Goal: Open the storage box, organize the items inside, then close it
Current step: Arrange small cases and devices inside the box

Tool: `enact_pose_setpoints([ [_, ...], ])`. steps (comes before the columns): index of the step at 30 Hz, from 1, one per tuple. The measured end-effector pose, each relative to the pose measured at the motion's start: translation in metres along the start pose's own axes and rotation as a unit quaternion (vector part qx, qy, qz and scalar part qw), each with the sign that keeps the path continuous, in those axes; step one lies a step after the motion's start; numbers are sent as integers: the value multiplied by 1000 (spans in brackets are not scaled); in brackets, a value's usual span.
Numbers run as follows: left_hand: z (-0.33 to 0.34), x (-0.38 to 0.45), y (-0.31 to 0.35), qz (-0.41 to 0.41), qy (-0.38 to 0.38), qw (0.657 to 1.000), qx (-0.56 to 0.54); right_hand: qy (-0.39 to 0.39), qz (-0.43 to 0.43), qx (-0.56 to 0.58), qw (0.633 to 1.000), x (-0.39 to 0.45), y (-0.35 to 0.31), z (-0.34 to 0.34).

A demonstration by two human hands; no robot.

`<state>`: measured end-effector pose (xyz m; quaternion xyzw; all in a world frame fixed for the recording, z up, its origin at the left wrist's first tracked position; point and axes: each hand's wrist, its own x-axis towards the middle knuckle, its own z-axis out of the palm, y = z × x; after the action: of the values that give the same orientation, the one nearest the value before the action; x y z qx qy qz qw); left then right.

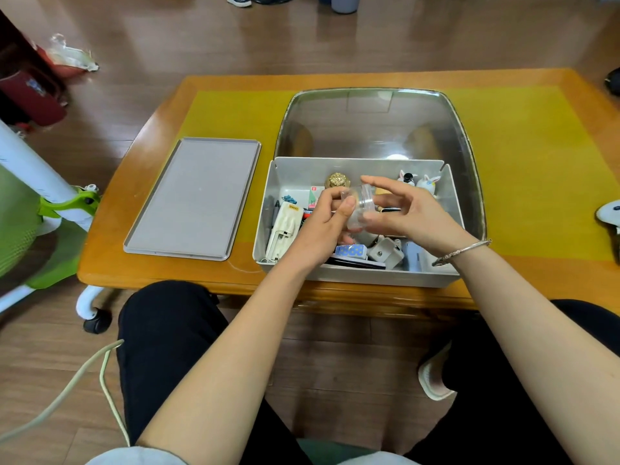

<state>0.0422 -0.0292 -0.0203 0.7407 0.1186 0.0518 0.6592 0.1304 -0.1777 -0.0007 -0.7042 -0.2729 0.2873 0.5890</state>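
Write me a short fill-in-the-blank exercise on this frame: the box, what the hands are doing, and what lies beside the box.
1. The storage box has its clear lid swung ____.
2. The left hand and right hand together hold a small ____ plastic jar above the box.
3. The flat grey tray lies on the table to the box's ____.

Missing words: open; clear; left

We saw a grey box [288, 260] on an orange-brown table [141, 263] with a yellow mat [523, 169] in the middle of the frame. Its see-through lid [375, 125] looked smoky grey. A flat grey tray [194, 199] lay to the left. Inside the box were a shiny gold knob [337, 180], two white bunny toys [426, 183] and a blue-and-white patterned pack [350, 250]. A silver bracelet [463, 251] shone at the right. A green chair [20, 223] showed at the far left.
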Motion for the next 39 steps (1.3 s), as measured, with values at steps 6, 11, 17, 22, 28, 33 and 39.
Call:
enact_pose_setpoints([
  [6, -1, -1, -2, 23, -15, 999, -16, 46, 43, 62, 996, 5, -1, 1],
  [11, -2, -3, -6, 8, -17, 1000, 12, -12, 112, 53, 992, 6, -2, -6],
  [17, -3, 2, -4, -26, -23, 999, 34, -4, 44, -8, 999, 3, 1, -4],
  [22, -6, 8, -4, -70, -16, 997, 27, 9, -52, -133, 990, 1, 5, 3],
  [28, 0, 12, -3, -139, 58, 986, -67, 65, -113, -213, 968, 6, 16, 6],
  [33, -8, 7, -8, -108, 115, 983, -90, 177, -30, -235, 955, 5, 30, -21],
  [39, -25, 1, -10, -71, 173, 982, -23, 183, -50, -383, 904, 5, 31, -46],
])
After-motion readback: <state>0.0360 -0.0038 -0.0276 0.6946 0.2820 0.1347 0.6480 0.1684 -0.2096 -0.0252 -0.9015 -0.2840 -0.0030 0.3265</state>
